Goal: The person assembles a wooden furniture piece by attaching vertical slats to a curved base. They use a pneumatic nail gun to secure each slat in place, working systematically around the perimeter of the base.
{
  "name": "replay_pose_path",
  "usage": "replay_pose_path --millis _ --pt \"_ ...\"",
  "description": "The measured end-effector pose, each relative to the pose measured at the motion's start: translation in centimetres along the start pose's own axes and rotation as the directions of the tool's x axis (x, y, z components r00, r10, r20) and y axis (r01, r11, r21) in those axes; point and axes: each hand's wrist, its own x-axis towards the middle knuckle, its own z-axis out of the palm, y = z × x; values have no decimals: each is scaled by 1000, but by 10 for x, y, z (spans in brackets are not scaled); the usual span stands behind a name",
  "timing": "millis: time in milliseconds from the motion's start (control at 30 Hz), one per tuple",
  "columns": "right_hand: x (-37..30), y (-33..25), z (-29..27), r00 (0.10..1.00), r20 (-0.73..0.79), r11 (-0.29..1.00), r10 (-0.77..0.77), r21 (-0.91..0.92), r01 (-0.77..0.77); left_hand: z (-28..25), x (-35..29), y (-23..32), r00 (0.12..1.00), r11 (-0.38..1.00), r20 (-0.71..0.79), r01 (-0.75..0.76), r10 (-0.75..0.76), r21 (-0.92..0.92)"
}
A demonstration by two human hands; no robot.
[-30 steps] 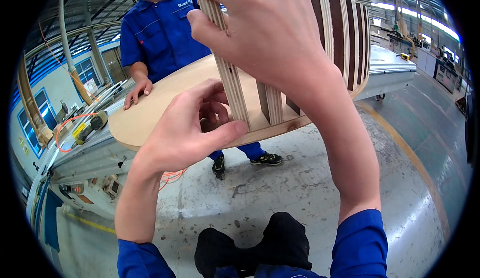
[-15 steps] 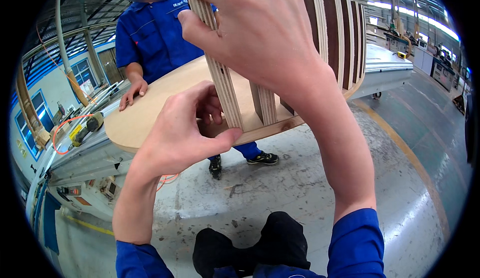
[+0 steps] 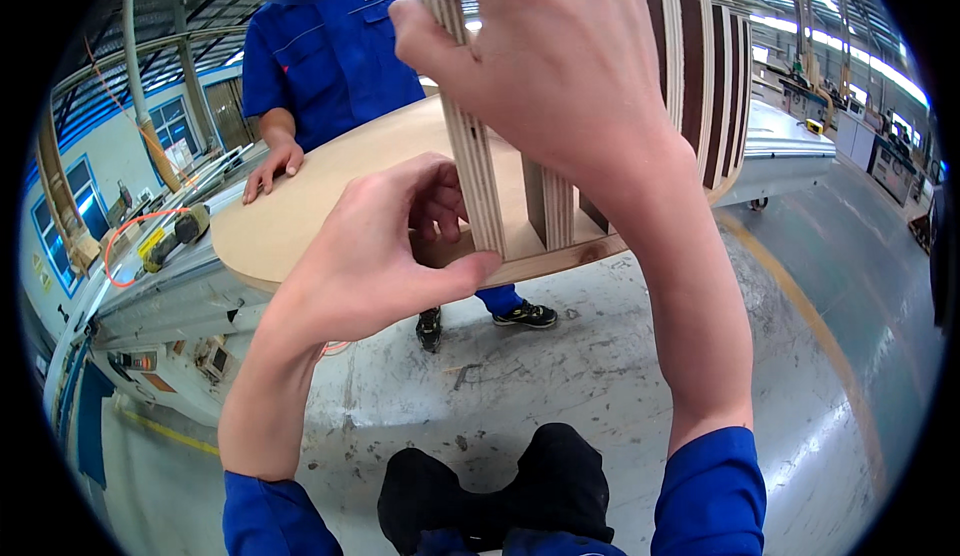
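Note:
An upright plywood slat (image 3: 480, 186), its layered edge toward me, stands near the front edge of a pale, round-ended wooden board (image 3: 300, 196). Around the slat's upper end my right hand (image 3: 575, 66) is closed, thumb and fingers pinching it from above. Low down, my left hand (image 3: 365, 241) is curled at the slat's foot: the thumb lies by the bottom corner on the board's edge, and the fingers bend in behind, partly hidden. Just right of it stands a shorter-looking plywood piece (image 3: 558, 211), its top hidden behind my right hand.
More dark-faced plywood slats (image 3: 695, 86) stand in a row along the board's right part. Across the board, a co-worker in blue (image 3: 340, 56) rests a hand (image 3: 272, 168) on it. A cordless drill (image 3: 180, 236) and an orange hose (image 3: 120, 246) lie left, on the metal-framed bench (image 3: 170, 311).
The view has shifted a little, moving the board and co-worker rightward in the picture. Both hands keep their hold on the slat, which looks slightly more upright.

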Motion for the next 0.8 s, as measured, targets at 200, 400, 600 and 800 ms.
replay_pose_path --millis 200,400,600,800 --pt "-2 -4 -1 1000 -4 1000 4 2 -4 -7 -3 -2 999 995 49 21 -16 -95" --pt "0 -4 -1 1000 -1 1000 6 5 -6 -6 -1 -9 997 993 24 -75 77 -87" --pt "0 -4 0 1000 2 1000 -1 1 1 -5 -1 -7 996 996 22 -87 87 14" --pt "-1 -3 2 1000 2 1000 -3 -1 3 -5 -2 -5 997 997 34 -74 74 -15"
